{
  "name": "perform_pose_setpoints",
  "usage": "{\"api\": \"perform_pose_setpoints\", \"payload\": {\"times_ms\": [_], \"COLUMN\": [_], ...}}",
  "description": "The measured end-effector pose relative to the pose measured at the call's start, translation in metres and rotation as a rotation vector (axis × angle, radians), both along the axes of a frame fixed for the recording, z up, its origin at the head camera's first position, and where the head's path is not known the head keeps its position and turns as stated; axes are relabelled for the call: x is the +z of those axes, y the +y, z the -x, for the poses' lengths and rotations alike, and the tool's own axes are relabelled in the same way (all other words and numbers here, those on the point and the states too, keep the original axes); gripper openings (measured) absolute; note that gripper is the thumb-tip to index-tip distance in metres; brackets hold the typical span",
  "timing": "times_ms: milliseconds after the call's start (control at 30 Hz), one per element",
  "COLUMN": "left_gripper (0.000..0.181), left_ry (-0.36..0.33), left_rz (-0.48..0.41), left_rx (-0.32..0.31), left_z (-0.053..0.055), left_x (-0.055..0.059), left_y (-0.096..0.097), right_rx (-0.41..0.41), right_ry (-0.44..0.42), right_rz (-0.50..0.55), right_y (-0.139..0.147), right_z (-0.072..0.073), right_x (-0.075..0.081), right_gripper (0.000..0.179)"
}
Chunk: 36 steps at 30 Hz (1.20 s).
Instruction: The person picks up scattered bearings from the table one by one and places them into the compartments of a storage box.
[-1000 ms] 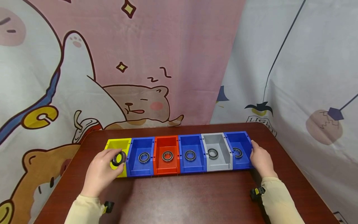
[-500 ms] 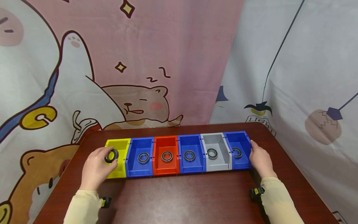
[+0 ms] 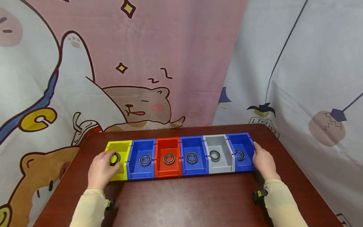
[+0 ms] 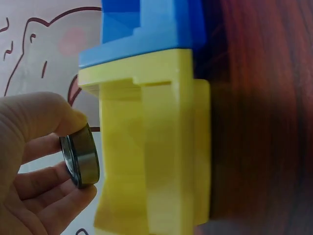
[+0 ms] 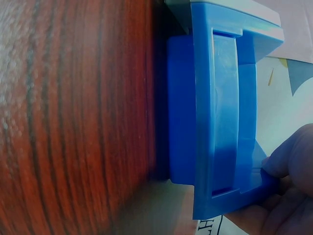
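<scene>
My left hand [image 3: 100, 170] pinches a ball bearing [image 4: 87, 159], a dark-edged metal ring, between thumb and fingers. The ring is tilted up on edge over the yellow bin [image 3: 120, 146], the leftmost of a joined row; in the left wrist view it is apart from the bin's front lip. At the other end, my right hand [image 3: 265, 162] grips the outer side wall of the rightmost blue bin [image 3: 240, 140], with the thumb [image 5: 279, 164] at the rim and the other fingers outside. A bearing [image 3: 239, 154] lies in that blue bin.
Between the end bins stand a blue bin [image 3: 144, 145], a red bin [image 3: 168, 143], another blue bin [image 3: 193, 143] and a grey bin [image 3: 216, 142], each holding one bearing. They rest on a dark reddish wooden table [image 3: 181, 201]. A printed curtain [image 3: 198, 63] hangs behind.
My left hand first moved left over the yellow bin with the bearing, then shifted very slightly back to the right. My right hand has kept its hold on the blue bin.
</scene>
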<state>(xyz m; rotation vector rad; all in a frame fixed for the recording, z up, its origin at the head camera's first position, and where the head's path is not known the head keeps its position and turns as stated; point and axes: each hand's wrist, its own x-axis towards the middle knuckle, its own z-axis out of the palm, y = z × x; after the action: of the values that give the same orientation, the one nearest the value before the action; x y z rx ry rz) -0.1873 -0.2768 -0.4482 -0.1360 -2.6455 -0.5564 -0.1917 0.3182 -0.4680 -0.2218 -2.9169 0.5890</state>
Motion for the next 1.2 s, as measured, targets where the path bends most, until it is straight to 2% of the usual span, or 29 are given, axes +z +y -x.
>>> {"api": "perform_pose_setpoints", "payload": {"times_ms": [467,800,1067,1200], "left_gripper": [0.048,0.049,0.048,0.048], "left_ry": [-0.019,-0.162,-0.234,-0.301], "left_rz": [0.012,0.050,0.111,0.133], "left_rx": [0.007,0.018,-0.007,-0.009], "left_z": [0.010,0.022,0.029,0.032], "left_x": [-0.011,-0.016,-0.018,-0.020], "left_y": [-0.001,0.002,0.004,0.005], "right_rx": [-0.001,-0.001,-0.004,-0.002], "right_ry": [0.015,0.008,0.002,0.008], "right_rz": [-0.006,-0.001,0.004,0.004], "right_y": [0.000,0.000,-0.001,0.000], "right_z": [0.000,0.000,0.000,0.000], "right_x": [-0.001,-0.001,0.000,0.000], "right_gripper": [0.047,0.047,0.048,0.048]}}
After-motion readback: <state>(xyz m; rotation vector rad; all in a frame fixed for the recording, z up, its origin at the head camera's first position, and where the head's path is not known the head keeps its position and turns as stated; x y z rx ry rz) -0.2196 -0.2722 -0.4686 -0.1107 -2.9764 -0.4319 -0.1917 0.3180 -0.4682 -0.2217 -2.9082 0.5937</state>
